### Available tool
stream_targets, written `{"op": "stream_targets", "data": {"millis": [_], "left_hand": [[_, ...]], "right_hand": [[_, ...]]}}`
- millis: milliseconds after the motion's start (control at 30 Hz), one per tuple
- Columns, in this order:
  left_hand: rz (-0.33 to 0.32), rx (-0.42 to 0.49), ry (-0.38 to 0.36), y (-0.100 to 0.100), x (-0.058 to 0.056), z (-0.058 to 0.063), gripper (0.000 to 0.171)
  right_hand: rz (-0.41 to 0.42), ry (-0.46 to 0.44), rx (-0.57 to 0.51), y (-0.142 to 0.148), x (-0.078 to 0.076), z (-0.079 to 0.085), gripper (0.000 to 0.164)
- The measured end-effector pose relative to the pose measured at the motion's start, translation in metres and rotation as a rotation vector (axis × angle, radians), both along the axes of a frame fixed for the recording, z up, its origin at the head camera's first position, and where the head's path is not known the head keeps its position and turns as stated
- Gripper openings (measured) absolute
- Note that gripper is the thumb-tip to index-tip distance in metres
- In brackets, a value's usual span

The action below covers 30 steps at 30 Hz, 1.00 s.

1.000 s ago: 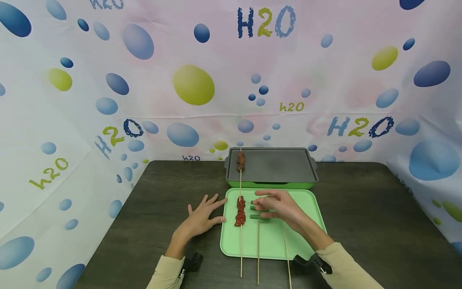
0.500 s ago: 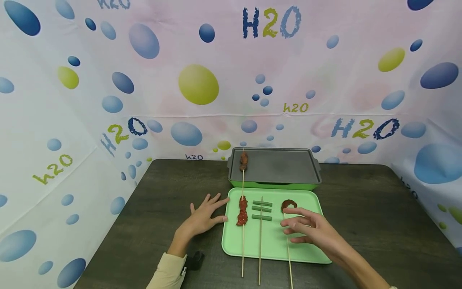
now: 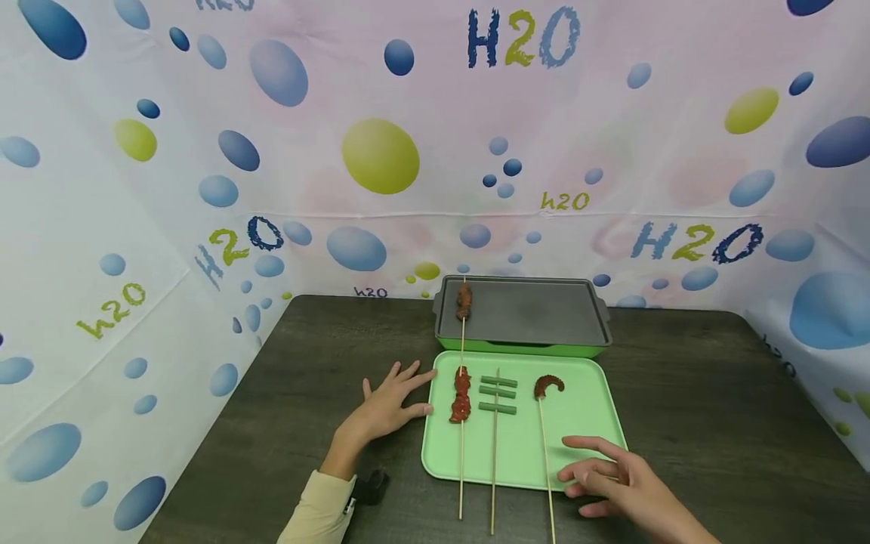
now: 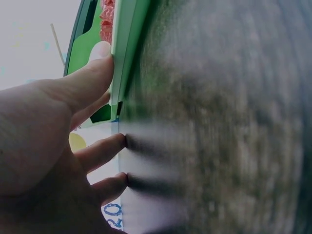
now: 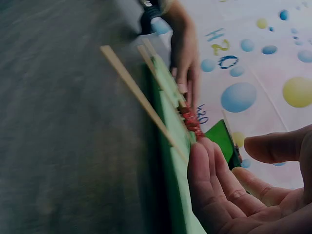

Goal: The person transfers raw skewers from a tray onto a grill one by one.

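Observation:
Near the middle of the table lies a light green tray (image 3: 519,453). Three skewers are on it, sticks jutting past the front edge: red meat chunks (image 3: 461,397) at left, short green pieces (image 3: 498,392) in the middle, a curled reddish-brown tentacle (image 3: 547,384) at right. My left hand (image 3: 385,406) has its fingers spread at the tray's left edge; in the left wrist view the thumb (image 4: 100,61) touches the rim. Over the tray's front right corner is my right hand (image 3: 621,483), fingers loosely bent and holding nothing, just right of the tentacle skewer's stick.
Behind the tray stands a grey griddle (image 3: 530,310) with a green base. One browned meat skewer (image 3: 464,301) lies along its left side, its stick reaching toward the tray. A patterned curtain (image 3: 381,249) encloses the dark table (image 3: 326,340) at the back and sides.
My right hand has moved right and toward me, from over the green-piece skewer to the front right corner, uncovering the tentacle. The left hand stays at the tray's edge.

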<state>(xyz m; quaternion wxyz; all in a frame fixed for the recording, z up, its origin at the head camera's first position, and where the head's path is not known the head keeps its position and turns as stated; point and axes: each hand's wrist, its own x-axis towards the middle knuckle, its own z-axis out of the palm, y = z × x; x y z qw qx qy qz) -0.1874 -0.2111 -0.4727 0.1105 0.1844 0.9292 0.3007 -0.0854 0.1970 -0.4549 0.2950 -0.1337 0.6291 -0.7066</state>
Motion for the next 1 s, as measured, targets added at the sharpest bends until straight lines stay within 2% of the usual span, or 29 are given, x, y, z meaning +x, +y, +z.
{"op": "stream_targets", "data": {"millis": [233, 500, 800, 1000], "left_hand": [[-0.011, -0.018, 0.015, 0.004, -0.007, 0.001, 0.064], [-0.003, -0.026, 0.008, 0.005, -0.007, 0.001, 0.064], [0.0, -0.02, 0.002, 0.004, -0.003, 0.001, 0.064], [0.011, -0.027, 0.01, 0.002, 0.001, 0.0, 0.065]], "right_hand": [[0.016, -0.045, 0.021, 0.01, 0.017, -0.015, 0.041], [0.034, -0.113, -0.051, 0.003, 0.02, -0.032, 0.05], [-0.007, -0.259, -0.167, -0.019, 0.023, -0.041, 0.053], [-0.044, -0.265, -0.189, -0.029, 0.026, -0.043, 0.056]]}}
